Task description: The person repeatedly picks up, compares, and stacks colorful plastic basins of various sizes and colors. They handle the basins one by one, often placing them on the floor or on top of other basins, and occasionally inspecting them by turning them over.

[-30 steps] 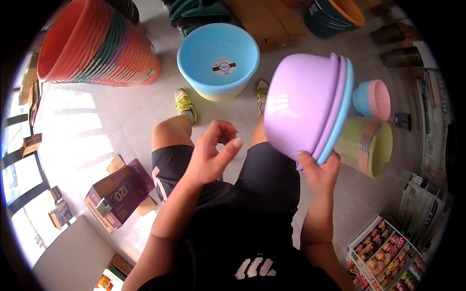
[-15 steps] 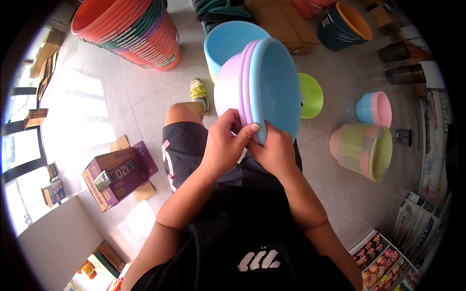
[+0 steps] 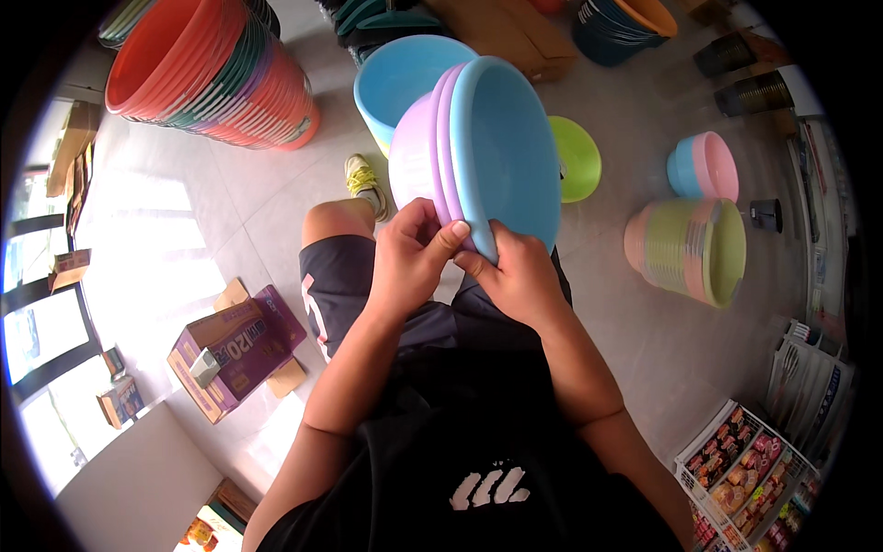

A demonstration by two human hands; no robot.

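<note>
A nested stack of plastic basins is held on edge before me: a light blue basin [image 3: 515, 156] with its hollow turned to the right, and lilac basins [image 3: 414, 152] against its outer side. My left hand [image 3: 409, 262] pinches the near rims, thumb over the lilac edges and fingers curled behind. Gripping the blue rim beside it is my right hand [image 3: 520, 276], its thumb pointing toward the left one. The undersides of the fingers are partly hidden. Just beyond the stack stands a blue tub [image 3: 386, 83], partly covered by it.
Stacked red and green buckets [image 3: 221, 92] stand at the far left, and an open purple carton [image 3: 239, 354] lies nearer. To the right are a lime green basin [image 3: 579, 161], a stack of pale buckets [image 3: 685, 253] and a pink-and-blue bucket pair [image 3: 704, 166]. Packaged goods fill a rack [image 3: 745, 474] at lower right.
The view has shifted, so the room's things sit elsewhere in it. The basins tilt a little differently, and my right thumb now shows at the rim. Both hands keep their grip.
</note>
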